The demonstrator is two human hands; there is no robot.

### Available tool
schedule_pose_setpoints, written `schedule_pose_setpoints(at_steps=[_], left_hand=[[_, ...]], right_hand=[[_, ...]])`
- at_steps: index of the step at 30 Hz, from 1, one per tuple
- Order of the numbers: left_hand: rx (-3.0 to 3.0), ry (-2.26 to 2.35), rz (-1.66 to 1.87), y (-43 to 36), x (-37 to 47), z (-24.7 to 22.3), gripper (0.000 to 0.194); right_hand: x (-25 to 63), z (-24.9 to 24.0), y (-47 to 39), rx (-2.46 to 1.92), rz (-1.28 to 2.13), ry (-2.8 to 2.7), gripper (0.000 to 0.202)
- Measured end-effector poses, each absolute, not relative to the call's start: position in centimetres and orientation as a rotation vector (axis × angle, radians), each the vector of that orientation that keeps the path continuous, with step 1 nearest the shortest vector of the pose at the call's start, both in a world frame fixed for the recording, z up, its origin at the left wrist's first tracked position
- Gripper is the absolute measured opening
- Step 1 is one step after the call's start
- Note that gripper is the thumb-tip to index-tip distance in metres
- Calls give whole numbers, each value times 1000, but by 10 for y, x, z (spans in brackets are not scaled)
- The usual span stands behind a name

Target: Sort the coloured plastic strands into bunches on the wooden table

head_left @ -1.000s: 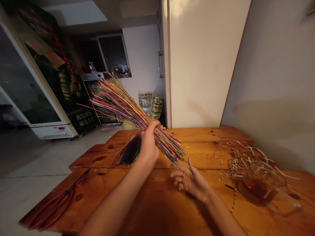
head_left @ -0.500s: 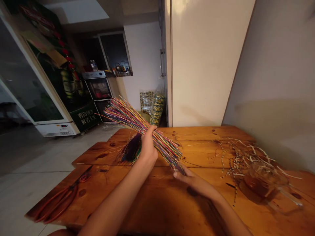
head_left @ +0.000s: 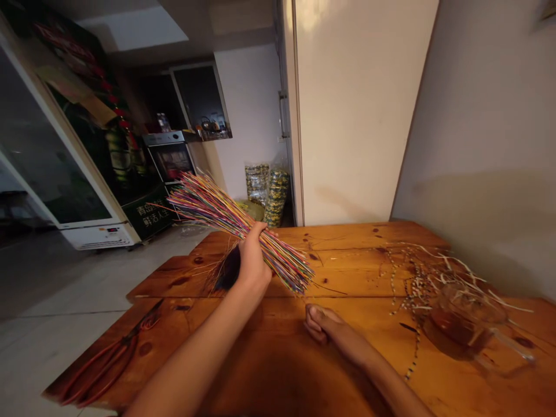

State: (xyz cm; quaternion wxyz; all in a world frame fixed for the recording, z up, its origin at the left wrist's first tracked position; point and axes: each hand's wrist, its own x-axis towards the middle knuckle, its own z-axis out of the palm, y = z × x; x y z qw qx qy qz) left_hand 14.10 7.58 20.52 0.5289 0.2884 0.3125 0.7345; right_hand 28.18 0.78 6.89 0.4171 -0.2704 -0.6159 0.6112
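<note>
When locating the bundle of coloured strands (head_left: 226, 214), find it clamped in the left hand (head_left: 256, 258), raised above the table (head_left: 369, 295). Note the grip: fingers and thumb wrapped round the bundle near mid-length. Note the tilt: upper, fanned end projecting up and left past the table's far left edge in view, with an orange-red strand straying sideways; lower, tighter end pointing down toward the middle of the table.

Just below that lower end, locate the right hand (head_left: 324, 324), fingers curled and thumb together, apart from the bundle. Cannot tell whether pinching a thin strand or not.

Behind the left hand, find a dark bundle (head_left: 228, 269) lying toward the table's far left corner, partly hidden, fine loose strands spreading to its left. Near the table's near left corner, along the left edge, observe a red looped tool (head_left: 125, 339), dark pointed end directed toward the far edge.

Near the table's right edge, identify a clear glass mug (head_left: 452, 330) containing reddish-brown liquid. Beside it, toward the far right corner, see scattered black-and-white beaded strings (head_left: 416, 286) and pale strips (head_left: 456, 262). Beyond the table's far edge, see patterned packages (head_left: 278, 194); beyond the left edge, a glass-door refrigerator (head_left: 98, 234).
</note>
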Motion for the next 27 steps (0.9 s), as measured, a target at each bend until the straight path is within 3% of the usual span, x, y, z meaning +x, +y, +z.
schedule_pose_setpoints(at_steps=[7,17,24,27], left_hand=[[672,763,1835,77,114,221,15],[801,882,1951,86,64,232,15],[813,1010,1921,79,37,229,15],[753,1014,1822,76,43,228,13]], right_hand=[[293,71,-10,-996,1334,-1596,51],[351,43,39,-854,1388,-1109,50],[429,12,80,-569,1304,-464,37],[435,0,82,-542,1390,-192,16]])
